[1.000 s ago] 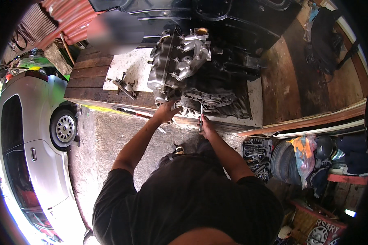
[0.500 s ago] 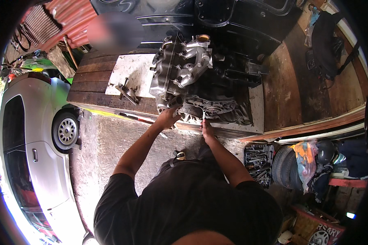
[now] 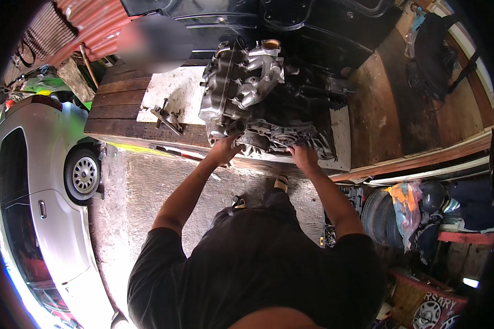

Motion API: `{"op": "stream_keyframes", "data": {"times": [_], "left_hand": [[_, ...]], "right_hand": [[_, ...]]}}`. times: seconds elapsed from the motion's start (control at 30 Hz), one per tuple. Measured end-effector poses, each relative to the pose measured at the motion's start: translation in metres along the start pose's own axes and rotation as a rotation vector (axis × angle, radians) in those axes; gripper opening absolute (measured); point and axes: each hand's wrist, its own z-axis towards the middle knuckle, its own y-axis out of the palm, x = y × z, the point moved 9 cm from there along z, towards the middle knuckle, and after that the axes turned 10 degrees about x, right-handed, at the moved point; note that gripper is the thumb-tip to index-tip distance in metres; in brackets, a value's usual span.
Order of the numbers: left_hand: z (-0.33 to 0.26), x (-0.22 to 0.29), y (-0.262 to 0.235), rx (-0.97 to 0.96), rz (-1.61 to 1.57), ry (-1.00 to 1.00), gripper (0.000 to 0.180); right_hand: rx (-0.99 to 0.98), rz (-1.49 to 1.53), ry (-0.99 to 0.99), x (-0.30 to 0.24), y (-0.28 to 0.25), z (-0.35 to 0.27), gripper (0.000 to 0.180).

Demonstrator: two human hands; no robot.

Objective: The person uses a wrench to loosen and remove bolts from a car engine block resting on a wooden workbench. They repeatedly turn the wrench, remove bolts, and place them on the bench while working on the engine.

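A greasy metal engine [image 3: 220, 90] sits on the bench, with a silver intake manifold [image 3: 266, 74] on top and a cast front cover [image 3: 296, 137] facing me. My left hand [image 3: 223, 151] is closed at the engine's near left corner, its fingers against a short round pipe stub [image 3: 235, 127]. At the lower edge of the front cover is my right hand [image 3: 303, 156], fingers bent and thumb toward the left. Whatever it pinches is too small to make out. Left of the engine, a metal part with a rod [image 3: 167, 116] lies on a white board [image 3: 175, 90].
The wooden bench [image 3: 118, 104] runs left under the board. A silver car [image 3: 49, 192] is parked on the left. Black body panels [image 3: 214, 22] rise behind the engine. Tyres [image 3: 381, 216], a helmet [image 3: 432, 196] and a tool tray [image 3: 352, 197] are at the right.
My right hand has moved right along the front cover; the slim shiny tool that stood upright in it no longer shows clearly. My left hand stays by the pipe stub. The view has shifted slightly.
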Motion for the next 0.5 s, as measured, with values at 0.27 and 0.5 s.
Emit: {"op": "stream_keyframes", "data": {"times": [0.27,0.5], "left_hand": [[0.003,-0.006,0.005,-0.04,0.026,-0.008,0.056],[0.0,-0.02,0.008,-0.056,0.031,-0.052,0.059]], "right_hand": [[-0.156,-0.241,-0.213,-0.04,-0.041,0.017,0.017],[-0.01,0.109,0.038,-0.027,-0.061,-0.017,0.018]]}}
